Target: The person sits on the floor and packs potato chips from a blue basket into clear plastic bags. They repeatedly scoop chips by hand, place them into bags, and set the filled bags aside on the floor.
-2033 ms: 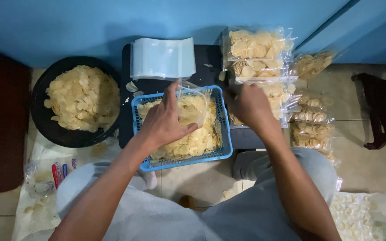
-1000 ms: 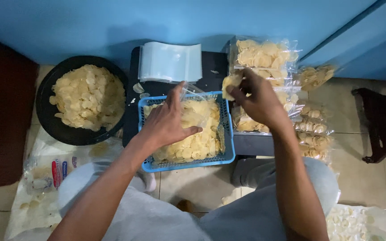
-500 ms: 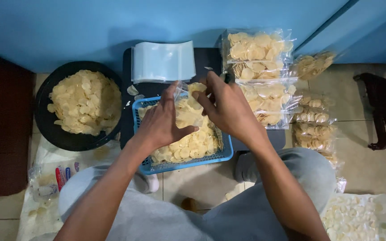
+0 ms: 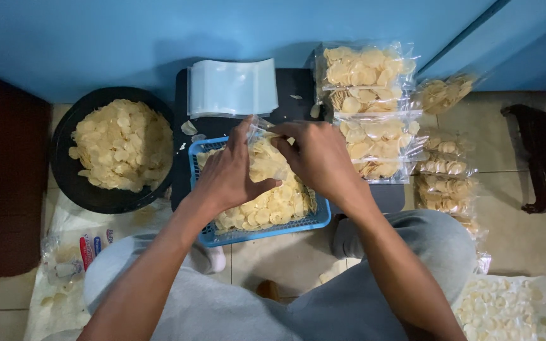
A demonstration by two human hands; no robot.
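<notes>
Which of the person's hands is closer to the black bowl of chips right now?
Left. The left hand is over the blue basket, on the side toward the black bowl. The right hand is farther away, toward the stacked bags of chips.

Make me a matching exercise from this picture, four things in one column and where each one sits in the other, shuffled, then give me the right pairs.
Things:
1. black bowl of chips
2. blue basket
3. stack of empty clear bags
4. pile of filled bags

Places:
A. under both hands
B. far left on the floor
C. to the right of the basket, by the wall
D. just behind the basket

Pairs: 1-B, 2-A, 3-D, 4-C
</notes>
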